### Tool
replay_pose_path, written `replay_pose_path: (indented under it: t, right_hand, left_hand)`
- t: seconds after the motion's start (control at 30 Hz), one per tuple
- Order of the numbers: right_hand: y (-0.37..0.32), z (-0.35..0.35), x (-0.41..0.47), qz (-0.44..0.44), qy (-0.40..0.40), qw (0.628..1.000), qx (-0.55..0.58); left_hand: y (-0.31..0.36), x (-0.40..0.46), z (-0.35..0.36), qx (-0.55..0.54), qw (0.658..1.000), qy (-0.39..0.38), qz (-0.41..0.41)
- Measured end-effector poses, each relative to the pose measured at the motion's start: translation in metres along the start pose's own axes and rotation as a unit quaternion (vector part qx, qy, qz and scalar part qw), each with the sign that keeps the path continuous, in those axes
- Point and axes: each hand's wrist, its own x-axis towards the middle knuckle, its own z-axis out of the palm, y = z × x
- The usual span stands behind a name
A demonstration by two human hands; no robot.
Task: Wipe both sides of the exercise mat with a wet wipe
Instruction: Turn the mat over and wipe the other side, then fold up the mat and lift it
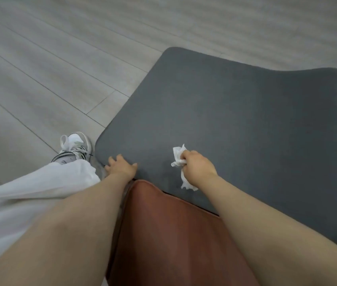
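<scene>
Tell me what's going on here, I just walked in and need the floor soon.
A person is cleaning a grey mat spread on the floor. The right hand grips a crumpled wipe on the mat's near end, while the left hand rests on its near edge. A brown cushion lies beside it.

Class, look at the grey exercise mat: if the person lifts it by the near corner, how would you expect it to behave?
The exercise mat would probably flex rather than stay stiff: its far edge already shows a soft wave. It looks thin with rounded corners, so likely light. The left hand rests on its near edge with straight fingers, perhaps because it slides on the smooth floor while the right hand holds the wet wipe.
</scene>
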Motion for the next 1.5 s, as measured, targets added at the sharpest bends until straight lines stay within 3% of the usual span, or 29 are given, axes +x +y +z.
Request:
replay_pose_path:
  t: [0.23, 0.4, 0.53, 0.7, 0.8, 0.97, 1.07, 1.13, 1.27, 1.5]
  right_hand:
    - [0.006, 0.052, 0.012, -0.003, -0.066, 0.997, -0.045]
    - [0.022, 0.069, 0.012, -0.041, -0.048, 0.997, -0.053]
    - [0.021, 0.068, 0.018, -0.032, -0.066, 0.996, -0.049]
    - [0.025, 0.057, 0.024, -0.047, -0.110, 0.992, -0.044]
    - [0.023, 0.051, 0.026, -0.024, -0.115, 0.992, -0.034]
    - [0.022, 0.021, 0.008, 0.069, -0.022, 0.996, 0.058]
    - [0.032, 0.001, -0.001, 0.129, 0.051, 0.975, 0.173]
    - [0.035, -0.017, -0.007, 0.132, 0.093, 0.958, 0.235]
    - [0.044, -0.064, -0.023, 0.101, 0.157, 0.903, 0.387]
    - [0.072, -0.145, -0.075, 0.164, 0.213, 0.852, 0.448]
  left_hand:
    - [-0.018, 0.015, 0.029, -0.080, 0.995, 0.046, 0.026]
    - [-0.023, 0.021, 0.035, -0.250, 0.956, 0.152, -0.014]
    - [-0.020, 0.020, 0.029, -0.317, 0.934, 0.156, -0.051]
    - [-0.005, 0.013, 0.022, -0.217, 0.951, 0.191, 0.112]
    - [0.020, 0.000, 0.016, -0.183, 0.937, 0.230, 0.190]
    - [0.054, -0.020, 0.002, -0.213, 0.910, 0.240, 0.263]
    - [0.070, -0.039, -0.006, -0.226, 0.917, 0.177, 0.278]
    - [0.077, -0.053, -0.009, -0.186, 0.913, 0.145, 0.334]
    - [0.096, -0.079, -0.005, -0.107, 0.875, 0.093, 0.463]
    - [0.129, -0.137, 0.000, -0.035, 0.805, 0.092, 0.585]
